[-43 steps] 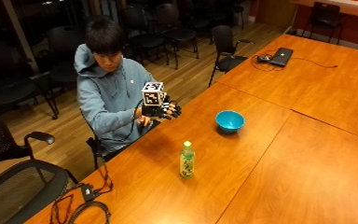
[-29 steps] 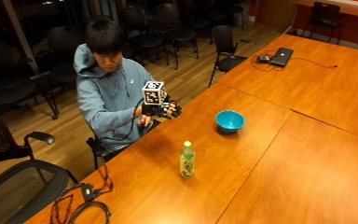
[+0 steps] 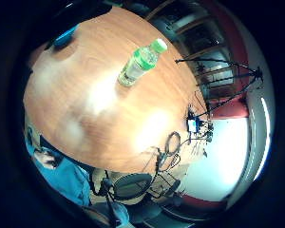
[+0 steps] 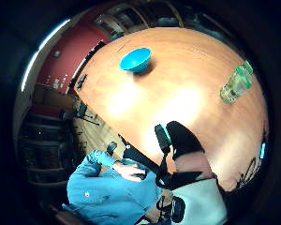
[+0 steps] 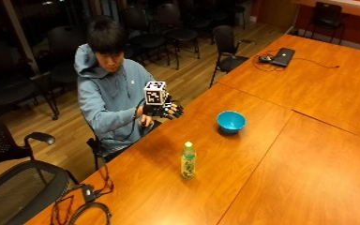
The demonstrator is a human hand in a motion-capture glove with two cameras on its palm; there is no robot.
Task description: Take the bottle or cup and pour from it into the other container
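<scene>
I see the gloved right hand (image 5: 166, 110) raised above the table (image 5: 304, 168) edge with fingers loosely spread and holding nothing, the green bottle (image 5: 188, 161) upright on the table well apart from it, and the blue bowl (image 5: 231, 121) standing farther along.

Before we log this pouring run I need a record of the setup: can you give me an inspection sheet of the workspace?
Surface: wooden table, several joined sections.
Job's things: green bottle upright, cap on, untouched; blue bowl stands apart from it.
Clutter: laptop on the far table section.
Hand: gloved right hand raised above the table edge, holding nothing, fingers relaxed.
Cables: coiled black cable at the near corner; a cord beside the laptop.
Surroundings: empty chairs, wooden floor.
</scene>
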